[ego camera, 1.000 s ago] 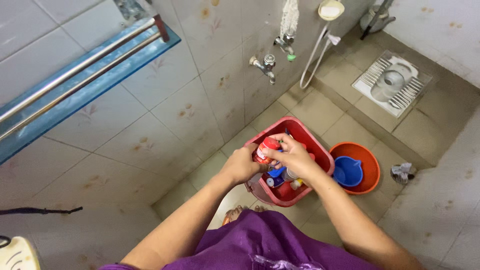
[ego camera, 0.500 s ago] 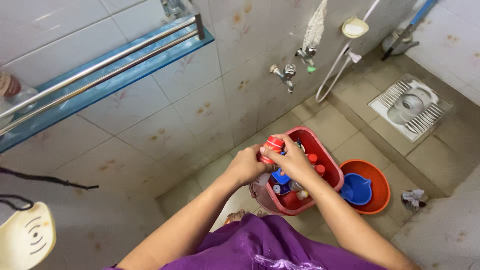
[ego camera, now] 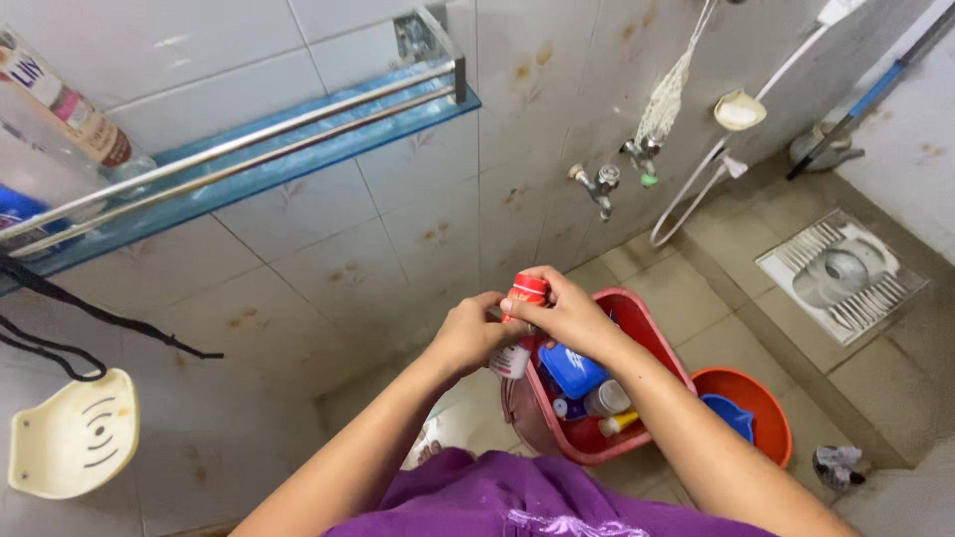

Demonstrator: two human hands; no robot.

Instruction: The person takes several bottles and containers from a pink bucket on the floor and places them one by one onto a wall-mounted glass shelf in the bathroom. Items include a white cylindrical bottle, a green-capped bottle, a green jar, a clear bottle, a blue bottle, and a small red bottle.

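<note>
Red-capped bottle (ego camera: 519, 328) — both hands' grip.

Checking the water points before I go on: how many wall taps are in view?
2. One metal tap sticks out of the tiled wall above the red tub; a second tap is just right of it, under the hanging net. Others may be out of frame.

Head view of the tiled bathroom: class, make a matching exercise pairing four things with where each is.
Things:
1. small red-capped bottle
2. blue plastic container
3. cream plastic soap dish
4. blue plastic scoop

Places:
a. in the orange basin
b. on the left wall
c. between both hands
d. in the red plastic bucket

Pairs: 1-c, 2-d, 3-b, 4-a
</note>
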